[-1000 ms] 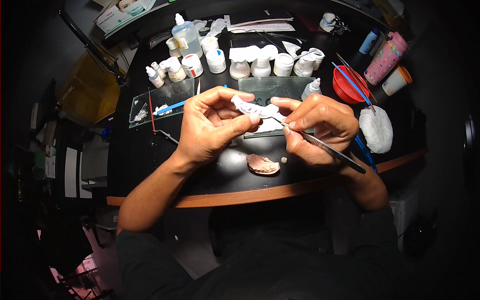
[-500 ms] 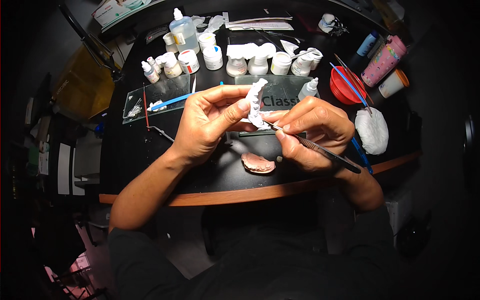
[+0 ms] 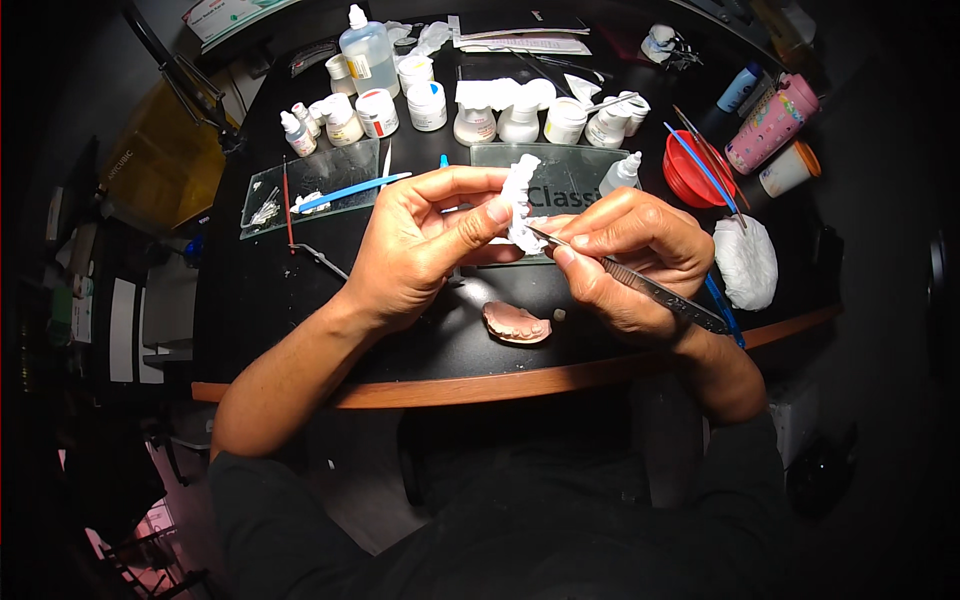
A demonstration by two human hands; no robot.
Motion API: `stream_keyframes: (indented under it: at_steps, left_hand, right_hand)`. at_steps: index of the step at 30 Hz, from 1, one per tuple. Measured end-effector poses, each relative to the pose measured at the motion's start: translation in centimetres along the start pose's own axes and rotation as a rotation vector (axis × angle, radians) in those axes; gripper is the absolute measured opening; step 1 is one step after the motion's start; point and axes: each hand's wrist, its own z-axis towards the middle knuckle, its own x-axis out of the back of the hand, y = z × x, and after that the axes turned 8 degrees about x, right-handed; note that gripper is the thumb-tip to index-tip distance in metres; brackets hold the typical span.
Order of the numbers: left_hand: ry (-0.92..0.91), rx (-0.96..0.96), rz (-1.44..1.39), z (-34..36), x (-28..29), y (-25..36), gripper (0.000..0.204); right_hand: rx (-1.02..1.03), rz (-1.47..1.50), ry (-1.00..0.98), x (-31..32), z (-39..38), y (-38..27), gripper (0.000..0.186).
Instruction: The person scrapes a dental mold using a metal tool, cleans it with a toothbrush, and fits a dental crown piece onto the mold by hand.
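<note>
My left hand (image 3: 425, 235) pinches a white dental model (image 3: 520, 200), a toothed arch held upright over the table. In my right hand (image 3: 640, 255) is a dark metal tool with a ridged grip, which looks like tweezers (image 3: 650, 285). Its fine tip meets the lower end of the white model. My right fingertips lie close to that end as well. Below the hands a pinkish dental cast (image 3: 515, 323) with a row of teeth lies on the table, and a tiny pale piece (image 3: 559, 314) sits at its right.
Glass slabs (image 3: 350, 165) hold white powder and a blue-handled tool (image 3: 355, 190). Several white jars (image 3: 427, 106) and a big bottle (image 3: 368, 60) line the back. At right are a red bowl (image 3: 690, 175) with brushes, a white pad (image 3: 745, 265) and a pink tumbler (image 3: 772, 125).
The white model has shifted very slightly to the right and turned a little in my left hand. The tweezers' tip stays at its lower end.
</note>
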Motion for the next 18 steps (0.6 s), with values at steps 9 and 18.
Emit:
stream_keyframes:
  at_steps: [9, 18]
  left_hand:
    - [0.011, -0.022, 0.015, 0.05, -0.05, -0.17, 0.037]
    - [-0.011, -0.017, -0.052, 0.15, -0.01, -0.17, 0.035]
  right_hand:
    - [-0.011, -0.059, -0.023, 0.14, 0.05, -0.17, 0.013]
    - [0.041, -0.044, -0.089, 0.65, 0.10, 0.31, 0.015]
